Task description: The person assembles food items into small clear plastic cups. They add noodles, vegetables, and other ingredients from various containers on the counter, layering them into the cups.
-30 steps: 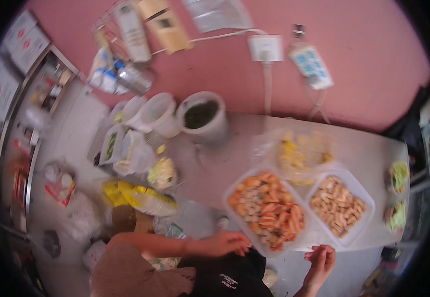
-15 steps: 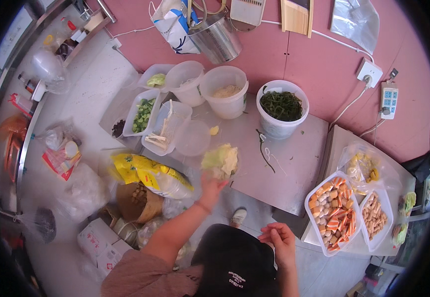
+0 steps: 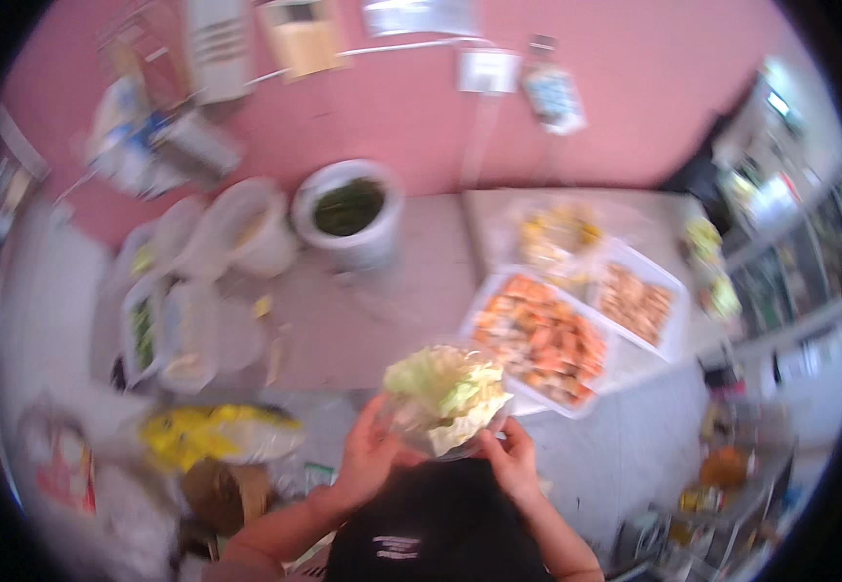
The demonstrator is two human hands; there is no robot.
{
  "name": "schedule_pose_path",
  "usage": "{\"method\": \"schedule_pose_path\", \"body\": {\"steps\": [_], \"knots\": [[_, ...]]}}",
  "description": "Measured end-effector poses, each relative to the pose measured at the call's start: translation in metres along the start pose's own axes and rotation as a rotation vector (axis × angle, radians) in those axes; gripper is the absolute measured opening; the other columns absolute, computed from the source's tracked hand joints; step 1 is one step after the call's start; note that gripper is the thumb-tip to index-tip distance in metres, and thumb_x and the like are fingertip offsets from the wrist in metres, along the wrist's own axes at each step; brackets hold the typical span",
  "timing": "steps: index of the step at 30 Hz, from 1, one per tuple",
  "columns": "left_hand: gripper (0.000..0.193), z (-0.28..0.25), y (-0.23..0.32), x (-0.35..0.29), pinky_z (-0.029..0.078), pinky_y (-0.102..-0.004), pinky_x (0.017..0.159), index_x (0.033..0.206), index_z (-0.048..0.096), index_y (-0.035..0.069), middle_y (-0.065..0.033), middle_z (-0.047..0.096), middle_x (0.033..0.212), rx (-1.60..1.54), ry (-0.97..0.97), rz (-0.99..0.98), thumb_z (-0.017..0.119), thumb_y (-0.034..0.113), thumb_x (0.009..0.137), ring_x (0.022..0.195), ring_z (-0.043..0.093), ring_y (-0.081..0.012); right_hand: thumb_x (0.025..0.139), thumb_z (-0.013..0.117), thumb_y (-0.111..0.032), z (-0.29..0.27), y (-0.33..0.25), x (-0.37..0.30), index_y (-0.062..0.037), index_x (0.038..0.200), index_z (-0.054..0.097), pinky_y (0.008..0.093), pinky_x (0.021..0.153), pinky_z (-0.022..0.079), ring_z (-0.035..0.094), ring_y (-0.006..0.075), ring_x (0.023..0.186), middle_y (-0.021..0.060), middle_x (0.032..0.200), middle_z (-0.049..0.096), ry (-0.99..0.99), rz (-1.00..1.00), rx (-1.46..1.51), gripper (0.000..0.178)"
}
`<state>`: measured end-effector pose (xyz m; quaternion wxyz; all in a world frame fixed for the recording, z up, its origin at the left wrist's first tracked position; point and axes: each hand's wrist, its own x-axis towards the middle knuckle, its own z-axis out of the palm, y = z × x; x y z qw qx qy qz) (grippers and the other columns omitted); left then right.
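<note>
Both hands hold one clear plastic bowl [image 3: 405, 429] in front of my body, at the near edge of the grey table. Pale yellow-green cabbage leaves [image 3: 445, 388] are heaped in it. My left hand [image 3: 371, 448] closes around its left side, while my right hand [image 3: 511, 460] grips the right side near the rim. Just beyond the bowl to the right lies a white tray [image 3: 576, 407] of orange-and-white pieces and small balls, blurred by motion. Whatever sits under the leaves is hidden.
A white bucket [image 3: 353, 250] of dark green strips stands on the table. Left of it are another tub [image 3: 271, 254] and a tray [image 3: 196, 373]. A second tray [image 3: 675, 339] lies right, beside a plastic bag [image 3: 562, 238]. A yellow bag [image 3: 212, 436] sits low at left.
The bowl of cabbage has come from over the table's left part to in front of my body. My right hand, empty before, now grips it too. The view has swung right.
</note>
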<state>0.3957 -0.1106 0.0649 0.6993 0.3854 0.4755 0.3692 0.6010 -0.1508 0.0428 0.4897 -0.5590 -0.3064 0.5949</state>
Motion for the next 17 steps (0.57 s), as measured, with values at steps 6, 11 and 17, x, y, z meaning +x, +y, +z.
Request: {"method": "schedule_pose_path", "body": {"steps": [6, 11, 17], "knots": [[0.065, 0.126, 0.004, 0.048, 0.054, -0.0332, 0.075, 0.143, 0.005, 0.011, -0.0232, 0.043, 0.13, -0.007, -0.568, -0.049, 0.042, -0.004, 0.09, 0.093, 0.063, -0.0309, 0.088, 0.052, -0.016, -0.118, -0.021, -0.054, 0.0037, 0.097, 0.056, 0.0366, 0.065, 0.056, 0.065, 0.0219, 0.07, 0.0129, 0.081, 0.064, 0.572, -0.09, 0.207, 0.022], [0.017, 0.169, -0.019, 0.056, 0.051, -0.0321, 0.082, 0.103, 0.052, -0.001, -0.0178, 0.052, 0.119, 0.197, -0.802, 0.005, 0.054, -0.004, 0.087, 0.098, 0.061, -0.0259, 0.089, 0.052, -0.018, -0.244, -0.043, -0.085, 0.0014, 0.1, 0.054, 0.0335, 0.064, 0.056, 0.065, 0.0196, 0.067, 0.0116, 0.085, 0.064, 0.887, -0.233, 0.254, 0.023], [0.019, 0.152, -0.039, 0.057, 0.05, -0.0319, 0.084, 0.106, 0.054, 0.0, -0.0153, 0.054, 0.117, 0.637, -0.83, 0.03, 0.054, -0.002, 0.087, 0.102, 0.059, -0.0257, 0.09, 0.052, -0.018, -0.415, -0.075, -0.023, -0.0005, 0.097, 0.05, 0.029, 0.066, 0.055, 0.066, 0.0191, 0.071, 0.0071, 0.085, 0.061, 0.964, -0.441, 0.175, 0.018]]}}
